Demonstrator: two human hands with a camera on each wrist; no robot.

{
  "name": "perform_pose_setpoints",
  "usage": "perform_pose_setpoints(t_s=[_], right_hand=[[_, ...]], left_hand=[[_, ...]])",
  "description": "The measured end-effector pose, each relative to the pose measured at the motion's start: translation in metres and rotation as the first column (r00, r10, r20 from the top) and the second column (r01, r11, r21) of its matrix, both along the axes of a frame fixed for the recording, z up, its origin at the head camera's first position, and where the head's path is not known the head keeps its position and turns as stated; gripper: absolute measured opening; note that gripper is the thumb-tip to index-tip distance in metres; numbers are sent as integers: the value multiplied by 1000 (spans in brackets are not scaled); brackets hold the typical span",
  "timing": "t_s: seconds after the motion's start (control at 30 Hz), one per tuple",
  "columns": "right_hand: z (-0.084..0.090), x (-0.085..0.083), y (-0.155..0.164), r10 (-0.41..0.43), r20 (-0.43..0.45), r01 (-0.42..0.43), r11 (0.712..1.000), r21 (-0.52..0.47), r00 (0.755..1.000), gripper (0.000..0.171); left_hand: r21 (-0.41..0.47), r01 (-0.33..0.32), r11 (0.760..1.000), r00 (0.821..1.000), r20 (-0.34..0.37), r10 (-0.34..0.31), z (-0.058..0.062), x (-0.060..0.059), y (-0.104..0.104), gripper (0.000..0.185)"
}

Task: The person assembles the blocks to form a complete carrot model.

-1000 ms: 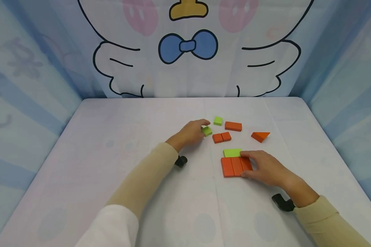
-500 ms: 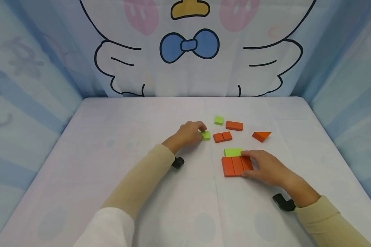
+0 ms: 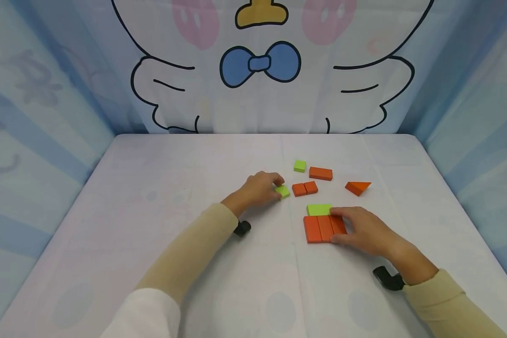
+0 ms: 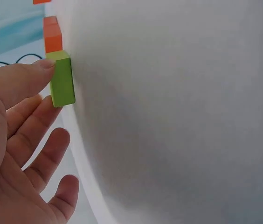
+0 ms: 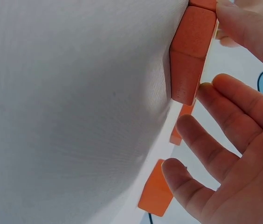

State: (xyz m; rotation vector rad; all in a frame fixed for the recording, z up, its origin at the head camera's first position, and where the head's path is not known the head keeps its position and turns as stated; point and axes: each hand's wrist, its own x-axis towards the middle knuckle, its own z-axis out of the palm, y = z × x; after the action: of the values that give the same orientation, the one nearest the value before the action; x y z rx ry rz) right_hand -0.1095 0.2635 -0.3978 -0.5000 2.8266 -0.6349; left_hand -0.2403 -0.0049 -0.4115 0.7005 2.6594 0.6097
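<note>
Between thumb and fingertips, my left hand (image 3: 259, 188) pinches a small green block (image 4: 63, 80), low over the tabletop. My right hand (image 3: 365, 230) grips the rightmost of three red-orange blocks (image 3: 315, 230) laid side by side, its thumb at the near end and index finger at the far end. A longer green block (image 3: 318, 210) lies against the far side of that row, close to the right index fingertip. In the right wrist view the gripped red block (image 5: 190, 56) shows its end faces, and the other fingers are spread loosely beside it.
Two small red blocks (image 3: 304, 188) sit together just right of the left hand. Behind them lie a red bar (image 3: 320, 173) and a green cube (image 3: 300, 166). An orange triangular block (image 3: 357, 188) lies farther right. Fabric walls enclose the white table (image 3: 152, 225).
My left hand has drawn the small green block nearer, away from the green cube at the back, turning it slightly. The right hand stays in place on the red blocks.
</note>
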Motion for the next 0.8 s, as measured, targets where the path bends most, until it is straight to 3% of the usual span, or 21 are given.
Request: perform_pose_setpoints(t_s=[0.43, 0.8], right_hand=[[0, -1, 1, -4, -4, 4, 1000, 12, 1000, 65], [-2, -2, 1, -3, 2, 3, 1000, 3, 1000, 65]], left_hand=[[-24, 46, 999, 998, -45, -47, 1, 21, 21, 37], [-30, 19, 999, 998, -65, -21, 1, 27, 33, 35]])
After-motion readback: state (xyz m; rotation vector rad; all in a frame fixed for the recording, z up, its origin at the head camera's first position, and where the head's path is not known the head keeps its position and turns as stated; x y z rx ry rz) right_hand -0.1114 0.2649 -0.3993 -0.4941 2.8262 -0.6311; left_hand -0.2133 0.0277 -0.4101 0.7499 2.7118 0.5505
